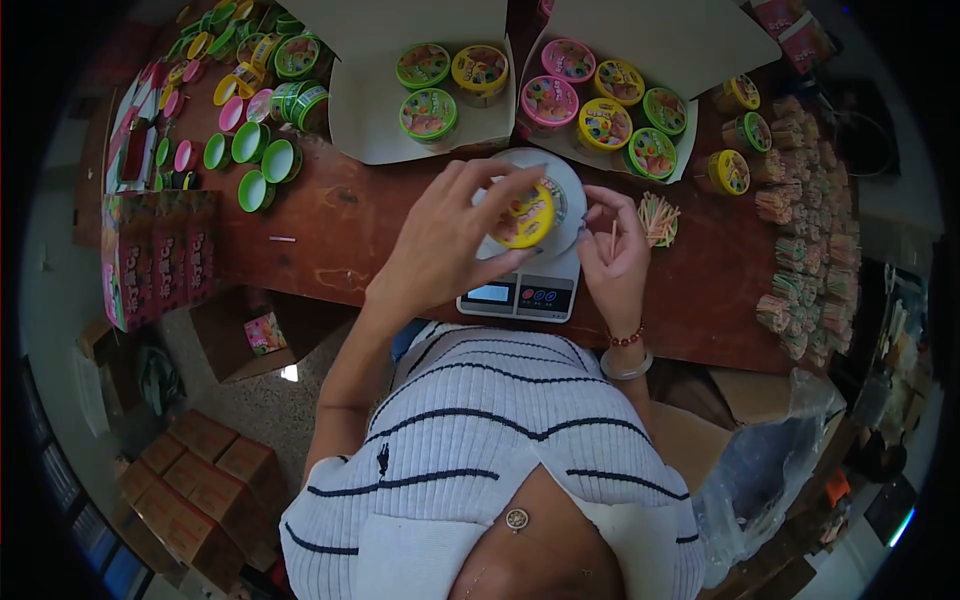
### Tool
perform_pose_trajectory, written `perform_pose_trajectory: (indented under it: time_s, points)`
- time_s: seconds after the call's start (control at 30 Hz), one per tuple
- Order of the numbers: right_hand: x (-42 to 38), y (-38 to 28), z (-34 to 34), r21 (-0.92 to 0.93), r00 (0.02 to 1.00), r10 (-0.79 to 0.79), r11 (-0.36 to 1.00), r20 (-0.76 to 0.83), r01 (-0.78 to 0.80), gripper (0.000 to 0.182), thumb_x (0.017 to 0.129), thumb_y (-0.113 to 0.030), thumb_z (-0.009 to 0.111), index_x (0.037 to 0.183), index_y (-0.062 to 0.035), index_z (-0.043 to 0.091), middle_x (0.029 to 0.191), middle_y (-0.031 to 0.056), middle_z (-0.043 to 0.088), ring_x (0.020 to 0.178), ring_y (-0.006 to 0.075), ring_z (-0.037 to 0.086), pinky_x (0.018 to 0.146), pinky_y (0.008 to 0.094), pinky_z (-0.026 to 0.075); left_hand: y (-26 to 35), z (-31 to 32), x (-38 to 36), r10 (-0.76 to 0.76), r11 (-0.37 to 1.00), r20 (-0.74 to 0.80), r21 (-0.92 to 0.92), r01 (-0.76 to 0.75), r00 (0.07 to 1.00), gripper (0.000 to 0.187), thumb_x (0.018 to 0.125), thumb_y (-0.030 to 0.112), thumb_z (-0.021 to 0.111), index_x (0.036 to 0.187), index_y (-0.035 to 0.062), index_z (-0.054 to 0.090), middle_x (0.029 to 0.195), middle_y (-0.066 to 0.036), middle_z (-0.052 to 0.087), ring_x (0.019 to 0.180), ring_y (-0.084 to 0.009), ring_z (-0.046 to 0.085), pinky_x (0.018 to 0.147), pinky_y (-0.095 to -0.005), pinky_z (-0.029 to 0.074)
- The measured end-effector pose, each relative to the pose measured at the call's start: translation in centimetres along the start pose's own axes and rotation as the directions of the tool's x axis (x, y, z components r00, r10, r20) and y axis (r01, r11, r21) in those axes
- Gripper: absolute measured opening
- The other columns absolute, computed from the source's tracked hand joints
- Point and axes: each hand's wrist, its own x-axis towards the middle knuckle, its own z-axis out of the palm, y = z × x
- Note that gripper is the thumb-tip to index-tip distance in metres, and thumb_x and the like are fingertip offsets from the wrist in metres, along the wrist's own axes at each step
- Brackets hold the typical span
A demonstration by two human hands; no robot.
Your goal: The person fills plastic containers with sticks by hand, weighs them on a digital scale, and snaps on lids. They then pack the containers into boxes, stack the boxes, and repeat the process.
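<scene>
A round tub with a yellow lid (527,217) is in my left hand (447,232), whose fingers and thumb close around it above the kitchen scale (568,272). The tub hides part of the round weighing plate (568,195). On the scale's right side, my right hand (616,258) is closed with its fingertips bent in, and a thin pinkish stick (613,240) shows between them. Just beyond that hand lies a loose pile of short thin sticks (657,220) in pale and pink colours.
Two open cartons (375,145) (530,128) of lidded tubs stand at the back. Several green cups (250,145) and other coloured ones cover the left. Stick bundles (790,250) line the right edge beside yellow-lidded tubs (733,172). Pink printed boxes (160,255) stand at the left edge.
</scene>
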Motion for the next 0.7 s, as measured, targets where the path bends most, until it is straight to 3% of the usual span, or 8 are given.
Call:
perform_pose_trajectory:
  time_s: [0.07, 0.23, 0.3, 0.37, 0.43, 0.5, 0.57, 0.7]
  points:
    - [-0.1, -0.9, -0.1, -0.180, 0.999, 0.014, 0.984, 0.040, -0.007, 0.055, 0.081, 0.008, 0.065, 0.135, -0.0026, 0.059, 0.112, 0.0043, 0.060, 0.064, 0.0014, 0.040, 0.054, 0.0190, 0.034, 0.5, 0.7, 1.6, 0.092, 0.978, 0.013, 0.185, -0.093, 0.996, 0.078, 0.074, 0.018, 0.085, 0.146, 0.0191, 0.054, 0.130, -0.014, 0.056, 0.122, -0.0337, 0.056, 0.100, -0.0423, 0.050]
    - [-0.4, 0.2, -0.4, -0.255, 0.986, 0.057, 0.967, 0.154, -0.016, 0.060, 0.082, 0.008, 0.065, 0.140, -0.0023, 0.054, 0.132, 0.0100, 0.059, 0.074, 0.0052, 0.052, 0.057, 0.0216, 0.042, -0.7, 1.7, 2.7, 0.037, 0.991, 0.068, -0.129, -0.029, 0.997, 0.076, 0.076, 0.012, 0.083, 0.145, 0.0164, 0.053, 0.131, -0.016, 0.056, 0.120, -0.0378, 0.061, 0.100, -0.0447, 0.052]
    - [-0.1, 1.7, 0.3, 0.114, 0.987, -0.131, 0.986, 0.089, 0.121, 0.049, 0.096, -0.003, 0.061, 0.144, -0.0034, 0.051, 0.126, 0.0073, 0.062, 0.073, 0.0058, 0.052, 0.056, 0.0216, 0.041, -0.2, 1.0, 2.6, -0.011, 0.932, 0.032, -0.362, 0.022, 0.999, 0.074, 0.079, 0.013, 0.082, 0.146, 0.0107, 0.050, 0.131, -0.017, 0.059, 0.120, -0.0363, 0.063, 0.102, -0.0415, 0.052]
    - [-0.7, 0.9, -0.9, 0.130, 0.976, 0.098, 0.984, 0.192, -0.124, 0.043, 0.108, -0.020, 0.051, 0.148, -0.0046, 0.046, 0.120, 0.0056, 0.064, 0.074, 0.0057, 0.052, 0.058, 0.0213, 0.043, 0.3, 0.6, 2.2, -0.024, 0.903, -0.033, -0.429, 0.007, 0.999, 0.075, 0.078, 0.015, 0.083, 0.145, 0.0092, 0.051, 0.131, -0.016, 0.060, 0.119, -0.0336, 0.063, 0.102, -0.0393, 0.051]
    - [-0.9, 1.2, -0.4, 0.462, 0.790, 0.327, 0.670, 0.520, -0.581, 0.061, 0.111, -0.056, 0.034, 0.151, -0.0098, 0.043, 0.117, 0.0023, 0.060, 0.058, 0.0009, 0.034, 0.050, 0.0187, 0.025, 0.8, 1.0, 2.0, -0.028, 0.847, -0.149, -0.529, -0.056, 0.988, 0.068, 0.083, 0.022, 0.081, 0.141, 0.0053, 0.052, 0.126, -0.015, 0.060, 0.115, -0.0276, 0.062, 0.099, -0.0339, 0.048]
    - [-0.6, 0.5, 0.3, 0.589, 0.809, 0.248, 0.577, 0.534, -0.566, 0.053, 0.110, -0.045, 0.045, 0.149, -0.0105, 0.042, 0.115, 0.0007, 0.058, 0.059, 0.0006, 0.032, 0.050, 0.0191, 0.024, -0.2, 1.9, 2.1, 0.006, 0.869, -0.236, -0.480, -0.122, 0.972, 0.061, 0.087, 0.024, 0.077, 0.139, 0.0037, 0.053, 0.125, -0.015, 0.059, 0.115, -0.0274, 0.061, 0.100, -0.0336, 0.047]
    - [0.2, -0.8, 1.6, 0.340, 0.963, 0.001, 0.936, 0.269, -0.096, 0.054, 0.103, -0.021, 0.062, 0.149, -0.0036, 0.039, 0.121, 0.0072, 0.063, 0.102, 0.0179, 0.065, 0.084, 0.0275, 0.053, -0.7, 2.7, 2.4, -0.068, 0.851, -0.327, -0.512, -0.116, 0.943, 0.044, 0.097, 0.027, 0.066, 0.130, 0.0003, 0.055, 0.120, -0.015, 0.059, 0.112, -0.0258, 0.060, 0.101, -0.0323, 0.045]
    - [0.3, -1.5, 2.7, 0.044, 0.948, -0.306, 0.952, 0.092, 0.303, 0.058, 0.094, -0.017, 0.072, 0.143, -0.0014, 0.044, 0.124, 0.0120, 0.064, 0.115, 0.0236, 0.065, 0.093, 0.0317, 0.054, 0.9, 3.0, 3.1, -0.294, 0.604, -0.261, -0.797, -0.033, 0.919, 0.037, 0.094, 0.019, 0.066, 0.126, 0.0014, 0.058, 0.114, -0.012, 0.060, 0.107, -0.0232, 0.060, 0.097, -0.0311, 0.046]
